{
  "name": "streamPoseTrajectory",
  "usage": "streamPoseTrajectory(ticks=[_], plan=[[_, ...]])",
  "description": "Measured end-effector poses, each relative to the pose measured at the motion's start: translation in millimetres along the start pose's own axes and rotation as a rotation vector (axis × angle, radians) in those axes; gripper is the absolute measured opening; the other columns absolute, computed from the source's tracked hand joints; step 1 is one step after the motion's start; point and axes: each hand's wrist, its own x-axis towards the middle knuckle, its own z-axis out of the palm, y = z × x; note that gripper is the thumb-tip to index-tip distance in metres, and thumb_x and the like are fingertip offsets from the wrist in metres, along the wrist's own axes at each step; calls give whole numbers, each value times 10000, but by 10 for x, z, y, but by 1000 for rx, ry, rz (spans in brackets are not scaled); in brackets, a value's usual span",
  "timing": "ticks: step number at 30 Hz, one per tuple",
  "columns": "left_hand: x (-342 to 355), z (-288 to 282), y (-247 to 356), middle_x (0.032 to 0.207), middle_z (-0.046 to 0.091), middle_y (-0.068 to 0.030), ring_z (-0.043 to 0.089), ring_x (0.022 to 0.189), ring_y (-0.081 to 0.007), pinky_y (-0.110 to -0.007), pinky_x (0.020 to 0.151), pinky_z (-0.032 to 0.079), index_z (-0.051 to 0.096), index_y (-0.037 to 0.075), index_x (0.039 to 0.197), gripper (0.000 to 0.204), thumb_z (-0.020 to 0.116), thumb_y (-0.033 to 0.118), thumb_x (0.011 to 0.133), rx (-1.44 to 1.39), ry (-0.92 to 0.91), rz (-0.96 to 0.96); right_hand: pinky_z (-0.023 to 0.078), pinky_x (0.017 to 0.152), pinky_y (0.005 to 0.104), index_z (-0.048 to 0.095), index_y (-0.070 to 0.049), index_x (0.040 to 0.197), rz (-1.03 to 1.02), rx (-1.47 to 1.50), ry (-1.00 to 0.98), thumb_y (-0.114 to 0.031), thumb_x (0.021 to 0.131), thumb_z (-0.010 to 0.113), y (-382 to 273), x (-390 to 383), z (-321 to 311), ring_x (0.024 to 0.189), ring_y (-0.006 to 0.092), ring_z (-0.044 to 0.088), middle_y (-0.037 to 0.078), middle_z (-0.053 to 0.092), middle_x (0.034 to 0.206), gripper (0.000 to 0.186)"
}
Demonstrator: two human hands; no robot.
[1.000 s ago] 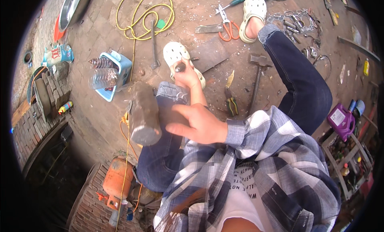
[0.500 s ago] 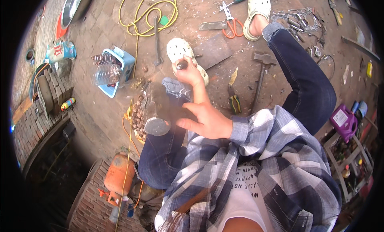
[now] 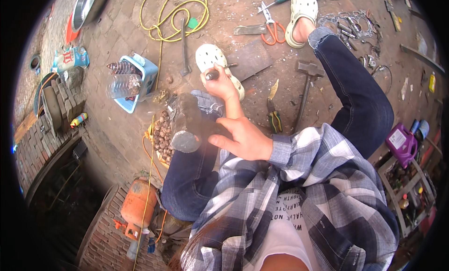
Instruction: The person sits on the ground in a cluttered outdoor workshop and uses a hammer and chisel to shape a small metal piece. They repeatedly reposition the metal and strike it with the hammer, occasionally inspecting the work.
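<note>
My left hand point(image 3: 221, 86) is closed around a short dark rod point(image 3: 213, 75) with a round end, held over the left cream clog point(image 3: 209, 56). What the rod's far end touches is hidden. A thin bar end shows past the fingers, beside a flat metal plate point(image 3: 252, 60). My right hand point(image 3: 245, 139) grips the handle of a heavy sledgehammer point(image 3: 185, 123). Its big dark head hangs above my left thigh, with a worn grey striking face toward me. Behind the head lies a pile of walnut-like round brown pieces point(image 3: 162, 137) on something yellow.
Pliers point(image 3: 274, 120), a second hammer point(image 3: 307, 74), orange-handled scissors point(image 3: 269, 25) and a pry bar point(image 3: 184, 51) lie on the ground. A blue basket point(image 3: 148, 77) with plastic bottles stands left, near a coiled yellow hose point(image 3: 159, 37). An orange gas cylinder point(image 3: 139, 203) is lower left.
The sledgehammer head has shifted slightly right and away from me, along with my right hand. My left hand and the rod have stayed nearly in place.
</note>
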Motion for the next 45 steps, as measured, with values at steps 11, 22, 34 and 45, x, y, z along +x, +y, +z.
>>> streamPoseTrajectory(ticks=[11, 22, 34, 45], plan=[[-26, 28, 95, 577, 548, -45, 508, 414, -118, -268, 400, 400, 536, 11, 767, 224, 697, 155, 824, 30, -21, 33, 457, 705, 387, 583, 78, 998, 62, 3, 3, -375, 872, 625, 82, 12, -12, 773, 323, 596, 220, 584, 771, 473], [55, 112, -19, 742, 456, -89, 479, 622, -227, -357, 586, 401, 525, -18, 681, 245, 668, 115, 828, 158, -212, 404, 425, 515, 397, 519, -16, 834, -198, 34, -34, -391, 845, 658, -364, 18, -117, 532, 373, 558, 170, 527, 550, 400], [-145, 7, -261, 611, 517, -52, 470, 471, -133, -280, 439, 374, 541, 8, 722, 210, 661, 131, 844, -11, -151, 128, 447, 605, 298, 599, 44, 902, 417, 372, 304, -342, 953, 518, 308, 72, -227, 632, 122, 534, 5, 558, 665, 398], [38, 11, 366, 584, 513, -37, 472, 421, -106, -262, 404, 374, 506, 32, 759, 166, 642, 80, 841, -100, -97, -29, 449, 707, 355, 613, 21, 975, 42, 166, 58, -343, 900, 593, -67, -18, -90, 748, 243, 568, 156, 561, 799, 372]])
